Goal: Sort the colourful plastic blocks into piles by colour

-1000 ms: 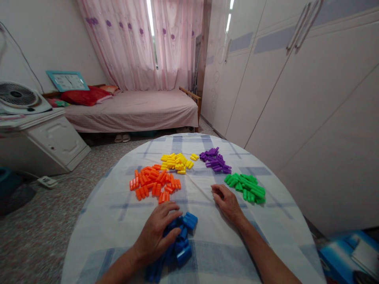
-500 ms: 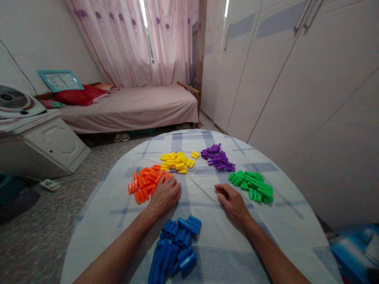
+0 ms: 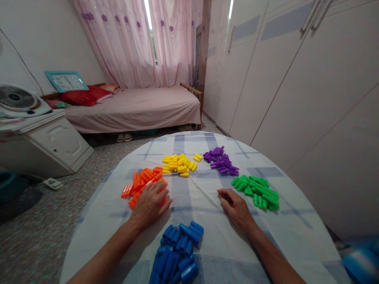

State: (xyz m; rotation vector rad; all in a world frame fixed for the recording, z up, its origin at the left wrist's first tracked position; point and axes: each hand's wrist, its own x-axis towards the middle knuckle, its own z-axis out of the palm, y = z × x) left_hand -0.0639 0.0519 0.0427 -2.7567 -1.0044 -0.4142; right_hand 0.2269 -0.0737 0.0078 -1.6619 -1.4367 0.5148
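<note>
My left hand (image 3: 150, 202) lies over a pile of orange plastic tubes (image 3: 144, 177), palm down with its fingers spread. Its palm and fingers hide part of that pile. On the cloth to the right rests my right hand (image 3: 235, 207), loosely curled, thumb close to the forefinger, and nothing shows in it. Green tubes (image 3: 257, 189) are heaped just beyond it to the right. A pile of blue tubes (image 3: 174, 252) sits between my forearms. Farther back are yellow tubes (image 3: 179, 163) and purple tubes (image 3: 221, 161), each colour grouped by itself.
A blue-and-white checked cloth covers the round table (image 3: 204, 228). Behind it stands a bed (image 3: 139, 106). Wardrobe doors (image 3: 310, 90) run along the right. On the left, a fan (image 3: 17, 100) sits on a white cabinet (image 3: 59, 144). A blue object (image 3: 363, 264) is blurred at lower right.
My left hand has moved left and toward me, its fingers spreading over the orange tubes. Some orange tubes have shifted left. My right hand keeps its place on the cloth. The view has shifted slightly.
</note>
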